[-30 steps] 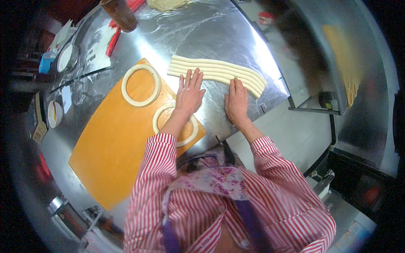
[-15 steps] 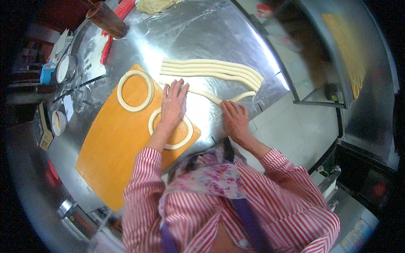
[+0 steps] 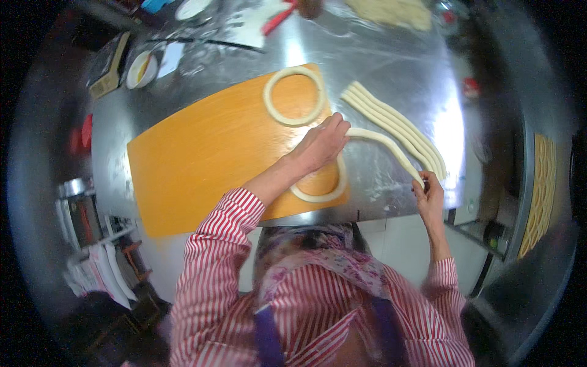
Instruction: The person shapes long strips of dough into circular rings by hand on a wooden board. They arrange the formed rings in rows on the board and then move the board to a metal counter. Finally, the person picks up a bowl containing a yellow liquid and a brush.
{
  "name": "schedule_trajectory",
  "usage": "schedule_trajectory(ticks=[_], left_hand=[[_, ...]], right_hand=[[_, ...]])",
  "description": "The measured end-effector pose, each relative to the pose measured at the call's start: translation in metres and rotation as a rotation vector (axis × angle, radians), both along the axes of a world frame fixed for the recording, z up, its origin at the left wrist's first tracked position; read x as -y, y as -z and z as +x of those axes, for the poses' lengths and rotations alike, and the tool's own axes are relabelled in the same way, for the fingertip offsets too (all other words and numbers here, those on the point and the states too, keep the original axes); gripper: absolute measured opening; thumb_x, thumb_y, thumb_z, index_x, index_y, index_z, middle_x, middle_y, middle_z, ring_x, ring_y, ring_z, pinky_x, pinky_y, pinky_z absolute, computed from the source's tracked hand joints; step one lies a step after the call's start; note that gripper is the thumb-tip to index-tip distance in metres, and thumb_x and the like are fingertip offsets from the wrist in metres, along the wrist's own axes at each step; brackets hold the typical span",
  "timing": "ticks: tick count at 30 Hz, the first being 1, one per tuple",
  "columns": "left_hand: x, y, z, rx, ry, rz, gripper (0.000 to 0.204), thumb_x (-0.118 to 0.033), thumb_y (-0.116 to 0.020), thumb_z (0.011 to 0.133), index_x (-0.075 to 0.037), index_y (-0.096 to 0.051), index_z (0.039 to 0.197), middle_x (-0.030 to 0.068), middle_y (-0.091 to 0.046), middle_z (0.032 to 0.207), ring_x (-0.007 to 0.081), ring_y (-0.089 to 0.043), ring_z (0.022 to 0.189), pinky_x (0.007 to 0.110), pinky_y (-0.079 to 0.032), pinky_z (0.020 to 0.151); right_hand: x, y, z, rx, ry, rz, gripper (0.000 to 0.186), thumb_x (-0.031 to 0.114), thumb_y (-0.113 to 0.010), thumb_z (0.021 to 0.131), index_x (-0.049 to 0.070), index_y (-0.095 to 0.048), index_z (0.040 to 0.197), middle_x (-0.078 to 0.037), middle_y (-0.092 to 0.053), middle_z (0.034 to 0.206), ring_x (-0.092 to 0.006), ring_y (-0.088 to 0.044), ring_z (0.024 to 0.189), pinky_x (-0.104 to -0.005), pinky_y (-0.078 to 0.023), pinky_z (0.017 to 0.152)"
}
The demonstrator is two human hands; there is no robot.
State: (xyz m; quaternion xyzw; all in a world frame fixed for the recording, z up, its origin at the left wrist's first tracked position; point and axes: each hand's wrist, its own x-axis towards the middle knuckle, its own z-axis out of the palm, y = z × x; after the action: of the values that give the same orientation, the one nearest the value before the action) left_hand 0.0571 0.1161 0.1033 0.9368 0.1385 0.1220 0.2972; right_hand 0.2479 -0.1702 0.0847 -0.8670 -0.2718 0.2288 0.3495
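A pale dough rope (image 3: 386, 142) stretches between my two hands over the metal table. My left hand (image 3: 327, 139), at the right side of the wooden board, is closed on its left end. The other end is pinched in the fingers of my right hand (image 3: 428, 188) near the table's front edge. Just beyond the held rope, several more dough ropes (image 3: 397, 125) lie side by side. On the orange-brown board (image 3: 202, 159) rest two dough rings: a whole far ring (image 3: 267, 98) and a near ring (image 3: 318, 198), partly hidden under my left hand and wrist.
A large dough lump (image 3: 391, 12) sits at the back of the metal table (image 3: 391, 205). At the back left stand a white bowl (image 3: 136, 72) and a box (image 3: 109, 70), with a red-handled tool (image 3: 280, 18) nearby. A tray of yellow strips (image 3: 538, 189) is far right.
The view has turned, shifting the scene. My right hand has gone from pressing on the rope to pinching its end. My left fingers, stretched out flat before, are now closed on the other end.
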Motion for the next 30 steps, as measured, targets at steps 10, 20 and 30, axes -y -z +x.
schedule_trajectory(ticks=[10, 20, 30], left_hand=[[-0.155, -0.034, -0.273, -0.074, -0.515, 0.229, 0.024, -0.011, -0.063, 0.094, -0.006, -0.061, 0.118, 0.0153, -0.059, 0.107, 0.0357, -0.063, 0.096, 0.043, -0.053, 0.078], [-0.170, 0.048, -0.465, -0.118, -0.716, 0.111, 0.038, -0.009, -0.070, 0.087, -0.005, -0.062, 0.123, 0.0155, -0.061, 0.115, 0.0374, -0.060, 0.104, 0.044, -0.050, 0.091], [-0.157, 0.087, -0.497, 0.018, -0.859, -0.040, 0.029, -0.011, -0.075, 0.081, -0.004, -0.069, 0.109, 0.0107, -0.064, 0.110, 0.0318, -0.058, 0.109, 0.043, -0.047, 0.094]], right_hand=[[-0.254, -0.048, -0.144, 0.263, -0.630, 0.282, 0.025, 0.005, -0.069, 0.087, 0.005, -0.059, 0.111, -0.016, -0.062, 0.101, -0.0350, -0.064, 0.088, -0.0416, -0.051, 0.073], [-0.382, 0.031, -0.239, 0.330, -0.943, 0.220, 0.029, -0.005, -0.062, 0.082, 0.004, -0.066, 0.110, -0.016, -0.065, 0.102, -0.0372, -0.062, 0.095, -0.0446, -0.052, 0.081], [-0.394, 0.050, -0.239, 0.056, -0.783, 0.232, 0.020, 0.006, -0.054, 0.096, -0.001, -0.068, 0.109, -0.008, -0.063, 0.103, -0.0182, -0.058, 0.083, -0.0294, -0.048, 0.070]])
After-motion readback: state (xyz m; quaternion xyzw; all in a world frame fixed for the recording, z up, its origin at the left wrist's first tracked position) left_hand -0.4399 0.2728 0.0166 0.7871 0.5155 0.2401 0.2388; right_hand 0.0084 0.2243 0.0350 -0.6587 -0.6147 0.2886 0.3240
